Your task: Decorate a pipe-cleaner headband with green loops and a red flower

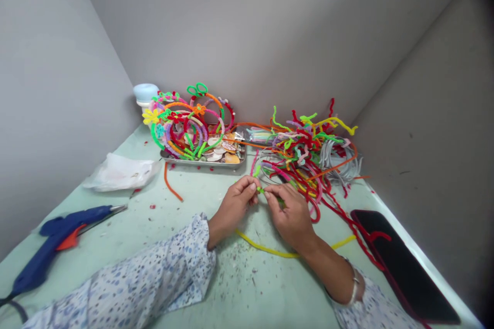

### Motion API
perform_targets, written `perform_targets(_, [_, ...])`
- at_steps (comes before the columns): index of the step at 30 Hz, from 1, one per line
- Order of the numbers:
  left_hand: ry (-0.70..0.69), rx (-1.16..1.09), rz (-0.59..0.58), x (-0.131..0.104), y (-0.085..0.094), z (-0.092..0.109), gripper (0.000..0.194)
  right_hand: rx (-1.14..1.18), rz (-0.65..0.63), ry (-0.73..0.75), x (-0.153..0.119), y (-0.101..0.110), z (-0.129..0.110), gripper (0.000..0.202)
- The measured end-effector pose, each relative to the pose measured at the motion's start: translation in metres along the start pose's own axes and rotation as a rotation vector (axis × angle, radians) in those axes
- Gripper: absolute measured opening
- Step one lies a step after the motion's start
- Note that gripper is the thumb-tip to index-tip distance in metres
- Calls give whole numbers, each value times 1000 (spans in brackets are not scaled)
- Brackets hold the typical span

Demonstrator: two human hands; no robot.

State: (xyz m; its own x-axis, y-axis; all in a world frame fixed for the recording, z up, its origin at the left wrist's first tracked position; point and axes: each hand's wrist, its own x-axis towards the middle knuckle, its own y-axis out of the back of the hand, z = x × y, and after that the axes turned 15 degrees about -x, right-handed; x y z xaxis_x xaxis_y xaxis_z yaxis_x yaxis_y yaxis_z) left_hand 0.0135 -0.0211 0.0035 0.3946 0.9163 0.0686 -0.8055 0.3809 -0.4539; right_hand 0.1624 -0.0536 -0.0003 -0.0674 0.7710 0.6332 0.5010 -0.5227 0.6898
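Observation:
Between my two hands is a short bright green pipe cleaner (257, 170), one end sticking up past the fingers. My left hand (241, 196) pinches it with thumb and forefinger. Close beside it, the fingertips of my right hand (289, 211) close on the same green piece. How it is bent or twisted between the fingertips is too small to make out. Under my right wrist a yellow pipe cleaner (266, 251) lies curved on the table (247, 303).
A metal tray (204, 163) holds paper cut-outs and headbands (185, 123) wrapped in coloured pipe cleaners. Loose pipe cleaners (304, 149) and a grey wire coil (339, 162) lie back right. A blue glue gun (65, 236), a plastic bag (121, 172) and a phone (412, 267) are around.

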Motion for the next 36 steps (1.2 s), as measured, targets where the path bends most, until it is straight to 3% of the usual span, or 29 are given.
perform_targets(8, [-18, 32, 68, 0, 0, -2, 27, -66, -10, 61, -3, -4, 1, 10])
perform_targets(20, [61, 19, 93, 6, 5, -2, 16, -217, -9, 151, -5, -3, 3, 12])
perform_targets(31, [201, 88, 87, 4, 6, -1, 27, -282, 9, 179, -4, -3, 8, 13])
perform_targets(36, [169, 147, 127, 6, 7, -3, 22, -268, 6, 166, -4, -3, 7, 12])
